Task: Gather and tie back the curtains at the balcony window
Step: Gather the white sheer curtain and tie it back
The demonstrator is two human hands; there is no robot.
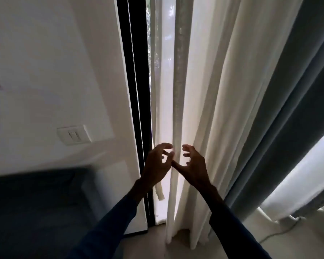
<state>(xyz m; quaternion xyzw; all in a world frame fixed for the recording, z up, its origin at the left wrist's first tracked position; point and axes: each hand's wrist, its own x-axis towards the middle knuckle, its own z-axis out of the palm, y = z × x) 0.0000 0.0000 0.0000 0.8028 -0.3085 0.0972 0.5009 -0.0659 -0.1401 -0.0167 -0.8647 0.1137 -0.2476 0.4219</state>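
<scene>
Both hands show at the lower centre of my feed: left hand (156,165) and right hand (195,166), each with fingers spread and half-curled like claws, gripping nothing I can see. Between them hangs the leading edge of the white curtain (209,90), which runs down the middle of the frame; whether a fingertip touches it I cannot tell. A blue-grey curtain (288,94) hangs at right. A black window frame (137,90) stands left of centre, with a light switch (74,135) at left.

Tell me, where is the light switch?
In the head view, the light switch is on the white wall at left, left of the black window frame, above the dark furniture.
</scene>
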